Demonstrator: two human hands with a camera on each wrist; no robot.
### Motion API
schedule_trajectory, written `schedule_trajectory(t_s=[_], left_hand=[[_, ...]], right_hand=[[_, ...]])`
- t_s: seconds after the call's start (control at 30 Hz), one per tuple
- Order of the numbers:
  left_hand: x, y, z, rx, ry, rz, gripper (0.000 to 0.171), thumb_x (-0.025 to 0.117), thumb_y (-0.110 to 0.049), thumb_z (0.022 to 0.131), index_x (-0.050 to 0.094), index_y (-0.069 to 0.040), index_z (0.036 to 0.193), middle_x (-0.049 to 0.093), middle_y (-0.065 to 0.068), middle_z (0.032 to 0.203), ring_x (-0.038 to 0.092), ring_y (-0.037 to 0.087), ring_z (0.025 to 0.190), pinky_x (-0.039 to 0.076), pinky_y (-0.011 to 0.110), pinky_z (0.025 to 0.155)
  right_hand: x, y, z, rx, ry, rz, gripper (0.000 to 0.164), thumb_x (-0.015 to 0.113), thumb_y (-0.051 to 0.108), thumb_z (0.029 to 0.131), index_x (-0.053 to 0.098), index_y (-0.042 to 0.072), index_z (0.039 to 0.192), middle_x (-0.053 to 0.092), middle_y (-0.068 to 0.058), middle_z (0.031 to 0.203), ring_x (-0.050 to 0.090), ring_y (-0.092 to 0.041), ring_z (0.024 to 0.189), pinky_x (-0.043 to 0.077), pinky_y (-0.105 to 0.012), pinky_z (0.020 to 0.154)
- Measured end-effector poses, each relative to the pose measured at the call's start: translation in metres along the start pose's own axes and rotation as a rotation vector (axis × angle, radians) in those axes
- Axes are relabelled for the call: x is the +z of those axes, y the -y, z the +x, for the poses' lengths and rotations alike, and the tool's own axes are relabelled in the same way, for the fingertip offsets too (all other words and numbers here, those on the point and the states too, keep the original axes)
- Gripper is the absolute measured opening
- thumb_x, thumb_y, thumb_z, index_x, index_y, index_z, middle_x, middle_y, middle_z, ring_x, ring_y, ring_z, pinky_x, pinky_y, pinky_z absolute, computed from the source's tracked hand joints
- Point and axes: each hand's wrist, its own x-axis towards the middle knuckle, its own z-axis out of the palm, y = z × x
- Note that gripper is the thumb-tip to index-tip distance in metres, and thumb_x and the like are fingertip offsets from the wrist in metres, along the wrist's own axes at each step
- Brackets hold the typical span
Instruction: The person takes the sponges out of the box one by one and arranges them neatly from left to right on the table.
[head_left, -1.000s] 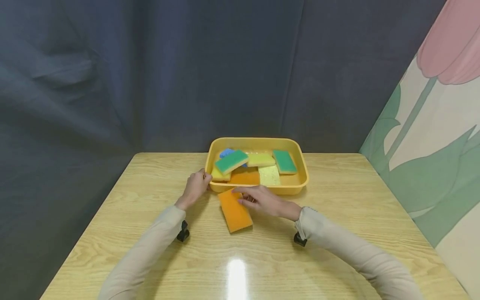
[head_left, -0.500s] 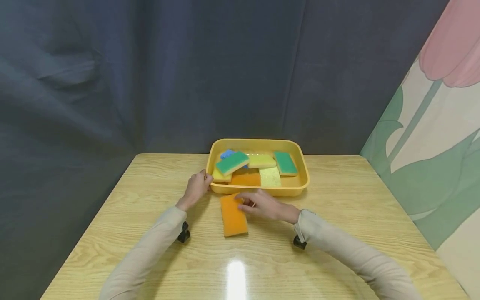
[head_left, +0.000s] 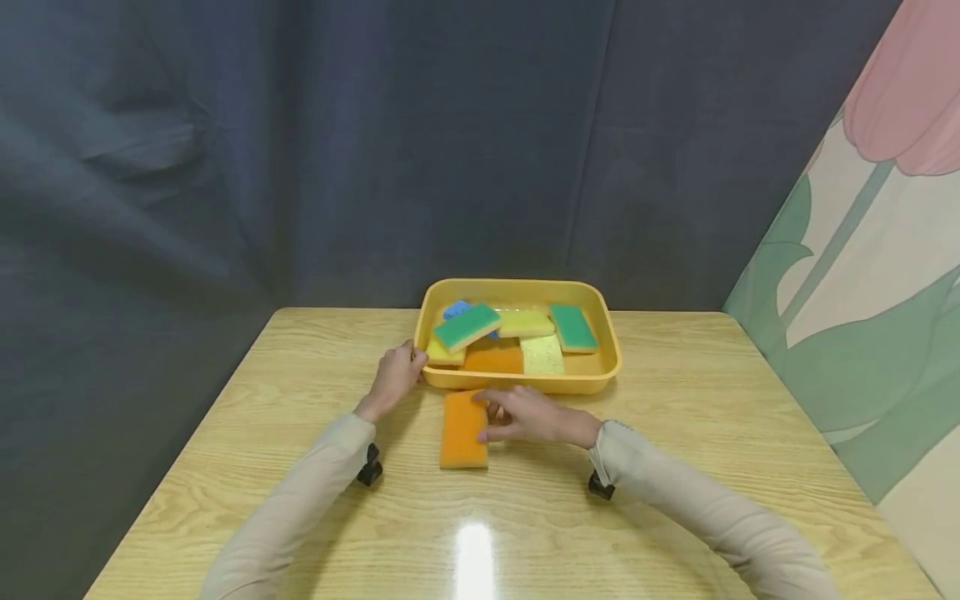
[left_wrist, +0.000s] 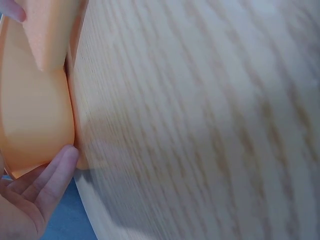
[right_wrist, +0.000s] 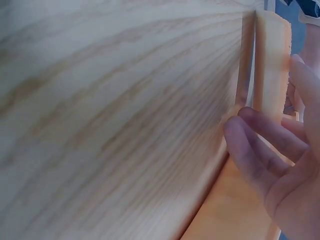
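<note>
My right hand (head_left: 525,414) is at the right edge of an orange sponge (head_left: 461,437), index finger near its far end and thumb lower down. The sponge is just in front of a yellow plastic tray (head_left: 555,383); in the right wrist view, a narrow gap shows between part of the sponge (right_wrist: 270,65) and the table. My left hand (head_left: 396,375) grips the tray's front left corner, its fingers against the outer wall in the left wrist view. Inside the tray are green-topped sponges (head_left: 573,327), yellow ones (head_left: 525,322), an orange one (head_left: 492,360) and something blue (head_left: 456,309).
The light wood table (head_left: 300,508) carries the tray near its back edge. A dark curtain (head_left: 480,150) hangs right behind it. On the right stands a wall (head_left: 870,317) painted with a tulip.
The orange sponge has turned from slanted to nearly straight, its near end swinging left. My right hand has shifted slightly toward me with it. My left hand stays on the tray corner.
</note>
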Motion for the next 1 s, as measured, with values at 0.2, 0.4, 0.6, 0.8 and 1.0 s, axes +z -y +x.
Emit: schedule_trajectory(t_s=[0.2,0.4,0.6,0.8,1.0], left_hand=[[0.0008,-0.0023,-0.0001,-0.024,0.003,-0.009,0.019,0.042,-0.011,0.098,0.047,-0.006,0.081,0.057,0.01,0.07,0.064,0.023,0.062,0.049,0.028,0.052],[0.001,-0.0029,0.001,-0.02,-0.001,0.006,0.019,0.042,-0.009,0.098,0.047,-0.006,0.081,0.057,0.01,0.069,0.062,0.02,0.059,0.047,0.027,0.051],[0.0008,-0.0028,0.0013,-0.016,-0.003,0.0,0.018,0.042,-0.01,0.098,0.047,-0.006,0.08,0.056,0.01,0.07,0.062,0.018,0.059,0.047,0.027,0.051],[0.0008,-0.0022,0.0004,-0.026,-0.003,-0.006,0.019,0.042,-0.011,0.098,0.049,-0.005,0.082,0.058,0.01,0.071,0.061,0.019,0.06,0.048,0.029,0.053],[0.0008,-0.0007,0.0003,-0.023,-0.002,-0.009,0.02,0.042,-0.01,0.099,0.048,-0.005,0.081,0.057,0.011,0.071,0.061,0.02,0.06,0.048,0.029,0.053]], right_hand=[[0.0024,-0.002,0.0002,0.052,0.019,-0.047,0.068,0.068,0.046,0.091,0.051,0.002,0.14,0.07,-0.007,0.107,0.064,-0.011,0.083,0.053,-0.028,0.077],[0.0049,-0.0029,0.001,0.074,0.028,-0.106,0.066,0.068,0.047,0.091,0.054,0.003,0.137,0.066,-0.005,0.107,0.059,-0.01,0.078,0.05,-0.026,0.069],[0.0059,-0.001,0.002,0.087,0.04,-0.161,0.062,0.067,0.049,0.091,0.056,0.008,0.137,0.056,-0.001,0.093,0.045,-0.004,0.061,0.037,-0.021,0.052],[0.0076,-0.0013,0.0035,0.097,0.04,-0.203,0.062,0.064,0.05,0.093,0.055,0.007,0.137,0.055,0.001,0.094,0.045,-0.003,0.059,0.037,-0.021,0.05],[0.0073,0.0,0.005,0.096,0.04,-0.228,0.062,0.064,0.049,0.093,0.056,0.007,0.138,0.054,0.0,0.09,0.044,-0.004,0.058,0.035,-0.021,0.05]])
